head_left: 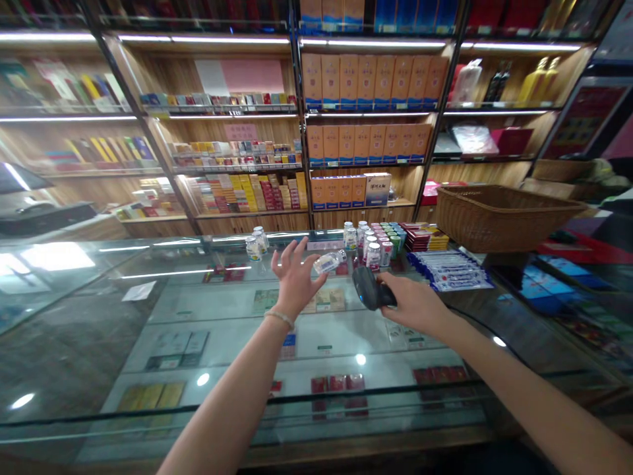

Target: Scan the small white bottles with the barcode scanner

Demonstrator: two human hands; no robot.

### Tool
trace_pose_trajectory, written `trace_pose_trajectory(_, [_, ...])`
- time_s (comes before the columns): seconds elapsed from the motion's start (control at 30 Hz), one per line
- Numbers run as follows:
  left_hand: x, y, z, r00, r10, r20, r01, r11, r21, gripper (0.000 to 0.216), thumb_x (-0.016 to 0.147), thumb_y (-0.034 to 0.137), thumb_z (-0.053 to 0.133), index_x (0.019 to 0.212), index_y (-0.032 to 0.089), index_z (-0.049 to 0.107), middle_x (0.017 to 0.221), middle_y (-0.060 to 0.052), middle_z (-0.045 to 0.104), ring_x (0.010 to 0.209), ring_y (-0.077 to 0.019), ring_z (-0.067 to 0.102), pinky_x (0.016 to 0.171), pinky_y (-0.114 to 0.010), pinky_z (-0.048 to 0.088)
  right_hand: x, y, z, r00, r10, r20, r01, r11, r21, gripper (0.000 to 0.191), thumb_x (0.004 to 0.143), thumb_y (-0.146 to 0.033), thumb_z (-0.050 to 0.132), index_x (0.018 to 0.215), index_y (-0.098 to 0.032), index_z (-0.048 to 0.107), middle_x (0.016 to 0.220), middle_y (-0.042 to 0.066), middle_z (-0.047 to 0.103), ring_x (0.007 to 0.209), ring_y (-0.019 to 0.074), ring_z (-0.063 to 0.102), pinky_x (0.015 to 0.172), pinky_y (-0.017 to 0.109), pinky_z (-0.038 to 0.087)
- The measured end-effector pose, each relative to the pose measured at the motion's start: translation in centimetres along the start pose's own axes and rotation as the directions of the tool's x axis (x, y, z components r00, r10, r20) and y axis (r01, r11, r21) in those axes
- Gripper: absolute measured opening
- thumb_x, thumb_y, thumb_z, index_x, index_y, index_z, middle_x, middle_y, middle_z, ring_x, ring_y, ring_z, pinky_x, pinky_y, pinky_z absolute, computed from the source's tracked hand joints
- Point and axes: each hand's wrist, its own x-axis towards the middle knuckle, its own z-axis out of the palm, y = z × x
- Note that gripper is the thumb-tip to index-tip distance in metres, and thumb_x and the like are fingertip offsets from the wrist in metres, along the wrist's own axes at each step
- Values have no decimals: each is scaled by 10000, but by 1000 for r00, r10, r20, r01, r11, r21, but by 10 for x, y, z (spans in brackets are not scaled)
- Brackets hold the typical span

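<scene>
Pinched between the thumb and index finger of my left hand is a small clear bottle, tilted on its side with a printed label facing me; the other fingers are spread. My right hand grips a black barcode scanner, its head close to the bottle and a small blue light showing on it. Beyond my left hand, several small white-capped bottles stand on the glass counter. More small bottles with white, pink and green labels are grouped behind the scanner.
Blue-and-white packets lie right of the bottles, with red and yellow boxes behind. A wicker basket stands at the right. Under the glass are displayed packs. Shelves of boxes line the back. A paper slip lies left.
</scene>
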Motion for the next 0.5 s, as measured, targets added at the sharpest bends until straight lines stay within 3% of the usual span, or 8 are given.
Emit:
trace_pose_trajectory(0.23, [1, 5, -5, 1000, -7, 10, 7, 1000, -18, 322, 797, 384, 786, 1100, 292, 722, 1595, -72, 480, 1479, -377, 378, 1233, -644, 142, -15, 21, 14, 999, -43, -26, 43, 999, 7, 380, 865, -313, 668, 1228, -217, 607, 1193, 98, 703, 1134, 294, 648, 903, 382, 505])
trace_pose_trajectory(0.5, [0, 6, -4, 1000, 29, 11, -28, 997, -69, 305, 811, 387, 762, 1098, 291, 724, 1564, -74, 517, 1474, -372, 386, 1256, -640, 103, -24, 37, 26, 994, -60, -91, 61, 998, 4, 393, 832, -337, 756, 1197, -237, 652, 1129, 79, 658, 1093, 287, 621, 910, 398, 511])
